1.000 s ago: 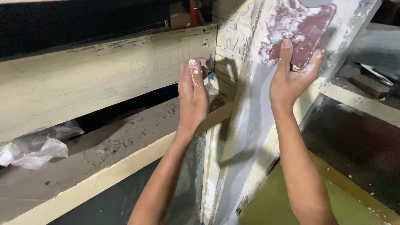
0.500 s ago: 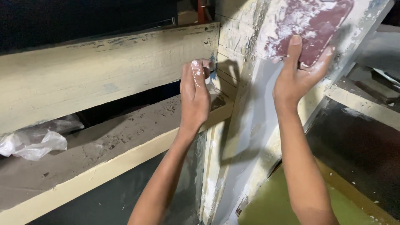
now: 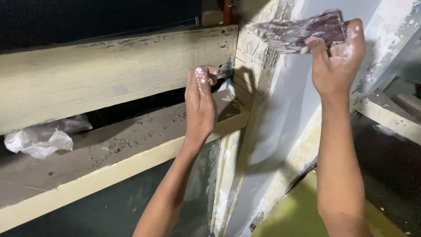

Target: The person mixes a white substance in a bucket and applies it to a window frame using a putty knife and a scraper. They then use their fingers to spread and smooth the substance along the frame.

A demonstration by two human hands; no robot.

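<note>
The right hand (image 3: 337, 61) grips a putty-smeared reddish scraper (image 3: 302, 30) flat against the upright post (image 3: 280, 114), its long axis running leftward from the fingers, while the left hand (image 3: 201, 103), fingers curled shut on nothing visible, braces at the cream rail (image 3: 109, 74) joint.

Left hand (image 3: 201, 103): fingertips hidden behind the post (image 3: 263, 131) edge; what the grip touches cannot be told. Right hand (image 3: 335, 61): palm side hidden; sanding pad (image 3: 302, 30) blurred, its far end indistinct. Both arms cut off at bottom edge. Plastic bag (image 3: 39, 140) partly tucked under the plank (image 3: 109, 74); contents unreadable. Upper left too dark to read.
</note>
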